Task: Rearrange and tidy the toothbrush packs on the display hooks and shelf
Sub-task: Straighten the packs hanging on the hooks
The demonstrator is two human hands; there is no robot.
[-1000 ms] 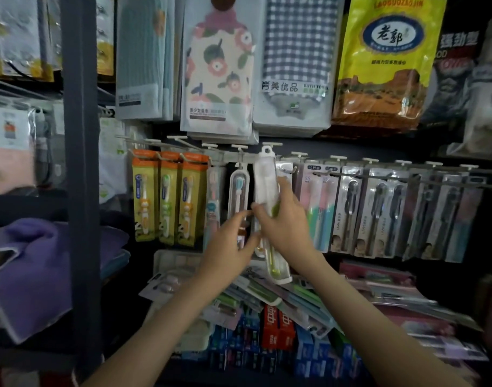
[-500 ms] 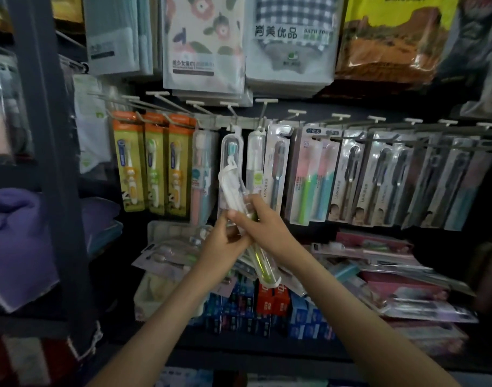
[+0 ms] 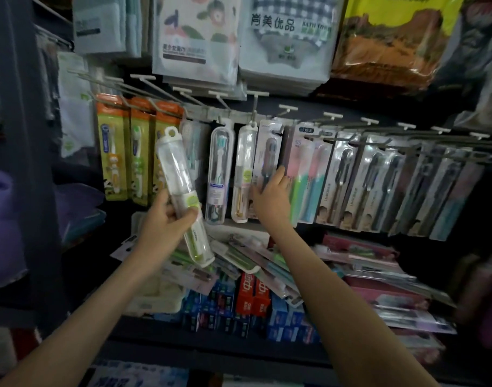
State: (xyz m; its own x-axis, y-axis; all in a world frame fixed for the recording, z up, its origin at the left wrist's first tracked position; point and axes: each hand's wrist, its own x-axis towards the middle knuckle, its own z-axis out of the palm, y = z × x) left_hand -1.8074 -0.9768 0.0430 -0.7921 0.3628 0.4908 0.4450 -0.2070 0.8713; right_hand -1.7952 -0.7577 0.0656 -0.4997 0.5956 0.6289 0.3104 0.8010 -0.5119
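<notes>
Dim, flat light, brightest up top; the toothbrush packs [image 3: 446, 188] at right smear, perhaps motion blur; corners bend and darken.

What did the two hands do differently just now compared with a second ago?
The right hand let go of the clear toothbrush case and reached right to the hanging dark-brush pack. The left hand alone now grips the case, carried leftwards. The orange-topped packs and the shelf pile stayed put.

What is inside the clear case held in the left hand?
A toothbrush: its green handle shows at the lower end of the clear case. The left hand covers the middle; the upper end looks pale, bristles unclear.
</notes>
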